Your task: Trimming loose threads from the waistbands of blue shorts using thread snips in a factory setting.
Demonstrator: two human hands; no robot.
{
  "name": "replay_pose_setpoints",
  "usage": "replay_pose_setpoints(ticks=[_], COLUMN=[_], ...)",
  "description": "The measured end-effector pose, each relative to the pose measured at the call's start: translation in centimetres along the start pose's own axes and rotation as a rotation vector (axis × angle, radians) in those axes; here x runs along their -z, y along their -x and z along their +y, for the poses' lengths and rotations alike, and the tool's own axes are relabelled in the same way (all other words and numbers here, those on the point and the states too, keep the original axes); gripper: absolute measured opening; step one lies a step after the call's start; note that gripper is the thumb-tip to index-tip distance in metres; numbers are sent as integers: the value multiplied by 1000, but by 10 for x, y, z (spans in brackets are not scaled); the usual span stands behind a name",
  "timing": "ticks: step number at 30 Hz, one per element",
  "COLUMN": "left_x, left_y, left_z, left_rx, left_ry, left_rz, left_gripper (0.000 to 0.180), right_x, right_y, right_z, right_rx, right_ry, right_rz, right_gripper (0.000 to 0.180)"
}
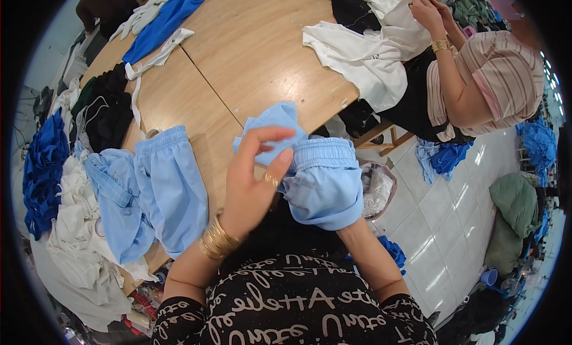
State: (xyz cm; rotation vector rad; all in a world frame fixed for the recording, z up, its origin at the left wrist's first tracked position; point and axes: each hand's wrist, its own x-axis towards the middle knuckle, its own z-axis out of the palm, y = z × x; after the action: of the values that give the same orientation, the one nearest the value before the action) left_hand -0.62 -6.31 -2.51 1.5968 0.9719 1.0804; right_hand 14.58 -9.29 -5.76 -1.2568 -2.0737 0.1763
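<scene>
A pair of light blue shorts with a gathered elastic waistband hangs over my right hand, whose wrist comes out below the cloth. The fingers of that hand are hidden inside the garment. Just left of the waistband is my left hand, its thumb and fingers apart and slightly blurred, with nothing seen in it. Behind them, another light blue piece lies at the table's edge. Farther left, a second pair of light blue shorts lies beside a crumpled light blue garment.
The wooden table carries blue cloth and white cloth. At the right, a co-worker handles white fabric. Heaped clothes line the left side. A lined bin stands on the tiled floor.
</scene>
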Motion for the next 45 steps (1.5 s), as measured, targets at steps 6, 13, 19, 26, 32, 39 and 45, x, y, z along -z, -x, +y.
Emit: replay_pose_setpoints(ticks=[6, 13, 19, 26, 32, 39, 45], left_x=[21, 26, 30, 27, 16, 6, 2], left_y=[-18, -23, -24, -24, -23, -23, -23], left_z=[-13, -7, -10, -12, 1, 4, 9], left_rx=[415, 457, 548, 578, 463, 446, 390], left_ry=[182, 334, 388, 369, 407, 365, 249], left_rz=[-459, -698, -754, -736, -705, -730, -717], left_gripper=[27, 37, 45, 42, 39, 34, 29], right_x=[-3, -8, -14, 12, 74, 130, 104], right_y=[16, 35, 48, 58, 66, 29, 17], right_z=[4, 6, 9, 33, 56, 9, -31], right_rx=[-24, -253, -590, -967, -651, -797, -673], right_ry=[-25, -305, -879, -1235, 230, 237, -247], right_rz=[27, -80, 34, -128, -587, -316, -77], right_gripper=[21, 26, 36, 42, 23, 21, 26])
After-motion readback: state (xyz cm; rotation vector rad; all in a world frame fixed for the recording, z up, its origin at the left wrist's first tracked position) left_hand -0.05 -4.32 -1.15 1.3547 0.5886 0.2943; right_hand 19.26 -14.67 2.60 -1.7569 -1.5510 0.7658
